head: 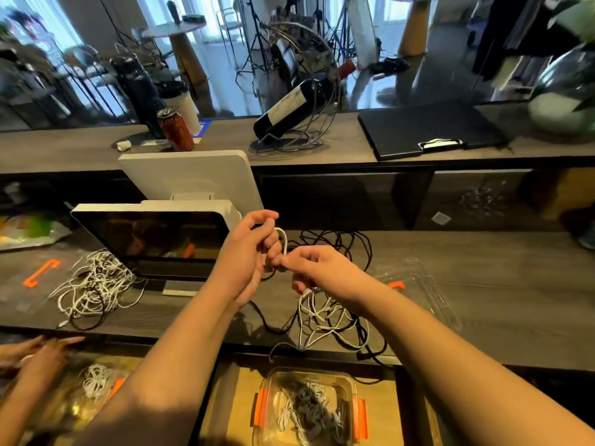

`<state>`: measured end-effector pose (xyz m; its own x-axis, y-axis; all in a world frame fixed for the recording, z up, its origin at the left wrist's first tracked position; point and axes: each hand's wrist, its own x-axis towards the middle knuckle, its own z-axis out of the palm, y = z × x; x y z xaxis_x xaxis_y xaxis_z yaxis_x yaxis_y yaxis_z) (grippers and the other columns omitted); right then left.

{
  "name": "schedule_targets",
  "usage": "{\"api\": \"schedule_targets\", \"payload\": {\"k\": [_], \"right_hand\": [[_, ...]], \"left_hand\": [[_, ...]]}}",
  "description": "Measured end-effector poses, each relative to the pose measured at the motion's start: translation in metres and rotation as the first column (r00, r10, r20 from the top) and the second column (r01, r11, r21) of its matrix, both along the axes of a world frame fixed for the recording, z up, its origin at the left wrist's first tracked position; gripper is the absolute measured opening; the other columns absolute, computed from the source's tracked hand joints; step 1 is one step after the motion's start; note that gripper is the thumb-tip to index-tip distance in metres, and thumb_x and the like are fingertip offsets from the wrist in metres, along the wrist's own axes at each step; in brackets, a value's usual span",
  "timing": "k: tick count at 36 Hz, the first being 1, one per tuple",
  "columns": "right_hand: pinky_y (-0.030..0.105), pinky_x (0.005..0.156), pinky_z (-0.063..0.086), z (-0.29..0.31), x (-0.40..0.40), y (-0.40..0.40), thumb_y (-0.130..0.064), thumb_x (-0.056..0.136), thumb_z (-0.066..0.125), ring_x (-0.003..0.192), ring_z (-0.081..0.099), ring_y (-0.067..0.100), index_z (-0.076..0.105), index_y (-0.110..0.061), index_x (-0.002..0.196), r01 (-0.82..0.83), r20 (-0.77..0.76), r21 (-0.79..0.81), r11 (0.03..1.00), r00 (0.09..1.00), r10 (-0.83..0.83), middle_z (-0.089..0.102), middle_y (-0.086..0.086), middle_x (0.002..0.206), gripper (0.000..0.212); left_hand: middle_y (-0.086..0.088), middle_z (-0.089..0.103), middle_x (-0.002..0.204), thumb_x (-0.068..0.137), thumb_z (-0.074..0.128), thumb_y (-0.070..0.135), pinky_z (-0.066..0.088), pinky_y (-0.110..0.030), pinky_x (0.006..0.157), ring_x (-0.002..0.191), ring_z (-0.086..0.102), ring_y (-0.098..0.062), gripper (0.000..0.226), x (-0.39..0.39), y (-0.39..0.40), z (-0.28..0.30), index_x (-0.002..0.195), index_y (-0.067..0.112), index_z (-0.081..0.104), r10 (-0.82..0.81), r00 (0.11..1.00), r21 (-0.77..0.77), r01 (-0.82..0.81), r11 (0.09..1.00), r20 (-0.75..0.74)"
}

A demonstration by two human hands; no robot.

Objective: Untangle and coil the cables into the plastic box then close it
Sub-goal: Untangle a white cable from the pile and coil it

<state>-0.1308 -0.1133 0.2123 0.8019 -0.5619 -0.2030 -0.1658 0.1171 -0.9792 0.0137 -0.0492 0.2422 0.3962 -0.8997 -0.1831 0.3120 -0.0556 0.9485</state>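
Left hand (248, 252): raised at frame centre above the bench (483, 284), fingers curled shut around a loop of white cable (284, 239).
Right hand (317, 268): just right of the left hand, fingertips touching it, thumb and forefinger pinched on the same white cable (the strand drops from under the palm to the bench).
Cable tangle (328, 317): white and black cables mixed, lying on the bench below the right hand; black loops spread behind both hands, and one black strand hangs over the front edge.
Plastic box (309, 410): clear, with orange clips on both sides, open at bottom centre on a lower surface; coiled white and dark cables lie inside.
Clear lid (425, 284): flat on the bench to the right of the right forearm, an orange clip showing at its near edge.
Second tangle (93, 284): mostly white cables, left of centre, beside a tilted screen (154, 239).
Other person's hands (35, 355): lower left, blurred.
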Motion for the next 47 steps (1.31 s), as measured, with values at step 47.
{"api": "schedule_targets", "payload": {"k": [47], "right_hand": [[0.035, 0.057, 0.042, -0.016, -0.030, 0.047, -0.042, 0.103, 0.046, 0.054, 0.049, 0.018, 0.070, -0.018, 0.083, 0.021, -0.236, -0.342, 0.939, 0.966, -0.108, 0.053, 0.001, 0.058, 0.039]], "left_hand": [[0.003, 0.034, 0.059, 0.106, 0.023, 0.054, 0.028, -0.022, 0.045, 0.049, 0.028, -0.008, 0.059, -0.042, 0.026, -0.018, 0.126, 0.012, 0.058, 0.021, 0.966, -0.085, -0.044, 0.995, -0.256]]}}
